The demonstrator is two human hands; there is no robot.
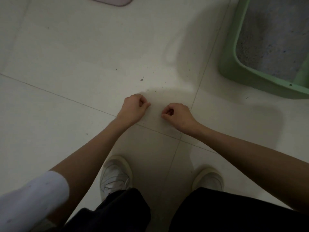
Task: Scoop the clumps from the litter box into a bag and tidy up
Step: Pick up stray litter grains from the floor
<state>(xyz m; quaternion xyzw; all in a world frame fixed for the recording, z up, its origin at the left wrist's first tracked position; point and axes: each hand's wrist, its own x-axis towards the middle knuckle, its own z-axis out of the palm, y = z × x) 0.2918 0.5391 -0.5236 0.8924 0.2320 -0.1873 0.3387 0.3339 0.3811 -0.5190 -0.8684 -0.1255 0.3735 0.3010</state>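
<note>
A light green litter box [232,52] stands on the floor at the upper right, filled with grey litter [270,36]. My left hand [133,108] and my right hand [177,114] hang side by side over the white tiled floor, well to the left of the box. Both are curled into loose fists with nothing visible in them. No scoop or bag is in view.
Scattered dark litter crumbs [141,79] lie on the tiles [66,56] just beyond my hands. A pink mat corner [111,0] shows at the top edge. My two white shoes [115,174] stand below my hands.
</note>
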